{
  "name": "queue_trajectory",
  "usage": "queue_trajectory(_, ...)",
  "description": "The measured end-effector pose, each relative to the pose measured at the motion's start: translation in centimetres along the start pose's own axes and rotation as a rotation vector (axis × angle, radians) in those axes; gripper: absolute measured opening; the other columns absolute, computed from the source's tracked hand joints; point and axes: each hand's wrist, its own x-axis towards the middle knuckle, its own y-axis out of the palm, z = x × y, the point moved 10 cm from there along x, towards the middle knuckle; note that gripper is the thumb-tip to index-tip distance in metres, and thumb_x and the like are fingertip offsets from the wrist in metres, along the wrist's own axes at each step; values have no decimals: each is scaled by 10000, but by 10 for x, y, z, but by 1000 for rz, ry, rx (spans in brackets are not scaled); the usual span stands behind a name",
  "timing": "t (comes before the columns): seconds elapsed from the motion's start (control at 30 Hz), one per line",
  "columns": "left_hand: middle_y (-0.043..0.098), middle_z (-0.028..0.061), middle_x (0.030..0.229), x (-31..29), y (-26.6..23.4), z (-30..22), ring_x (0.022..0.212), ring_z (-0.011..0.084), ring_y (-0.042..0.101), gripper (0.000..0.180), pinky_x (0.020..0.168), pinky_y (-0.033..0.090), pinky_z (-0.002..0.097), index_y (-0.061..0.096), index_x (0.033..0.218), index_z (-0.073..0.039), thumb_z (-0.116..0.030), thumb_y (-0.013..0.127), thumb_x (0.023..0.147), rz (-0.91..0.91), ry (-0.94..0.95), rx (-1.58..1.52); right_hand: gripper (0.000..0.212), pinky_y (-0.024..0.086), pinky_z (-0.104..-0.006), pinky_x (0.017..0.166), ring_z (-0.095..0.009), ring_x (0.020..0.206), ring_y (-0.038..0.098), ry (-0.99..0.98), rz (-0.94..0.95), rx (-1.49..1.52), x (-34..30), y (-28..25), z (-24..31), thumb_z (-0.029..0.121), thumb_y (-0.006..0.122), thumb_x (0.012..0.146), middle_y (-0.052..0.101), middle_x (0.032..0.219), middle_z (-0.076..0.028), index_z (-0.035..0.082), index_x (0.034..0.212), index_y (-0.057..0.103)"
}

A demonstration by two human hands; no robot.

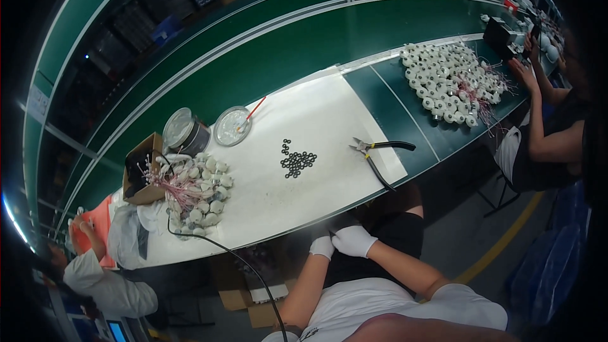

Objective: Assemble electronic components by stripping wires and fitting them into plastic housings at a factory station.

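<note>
Both of my hands wear white gloves and are close together over my lap, below the table's front edge. My right hand looks curled closed; whatever it may grip is hidden. Just beside it is my left hand, its fingers hidden from view. On the white sheet in front of me lies a cluster of small black rings. To their right rest cutting pliers with black and yellow handles, jaws toward the rings.
At left are a pile of white round parts with pink wires, a cardboard box, a tin and a clear dish with a red stick. More white parts lie at right. People sit on both sides. A black cable hangs over the edge.
</note>
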Motion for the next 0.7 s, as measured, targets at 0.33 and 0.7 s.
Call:
queue_trajectory(0.33,628,138,1416,-86,160,-21,1268,272,595,424,1076,498,386,599,1417,-34,-316,541,1105,54,57,358,433,338,-587,1173,-456,1305,533,281,160,-194,-27,-20,-61,248,591,895,614,1320,-290,-22,1228,654)
queue_trajectory(0.7,746,210,901,-132,233,102,810,352,738,167,654,562,450,723,1021,11,-125,633,983,404,474,1529,357,538,-474,971,-416,1137,678,652,-143,9,-145,-65,-170,237,612,975,697,1239,-239,40,1265,682)
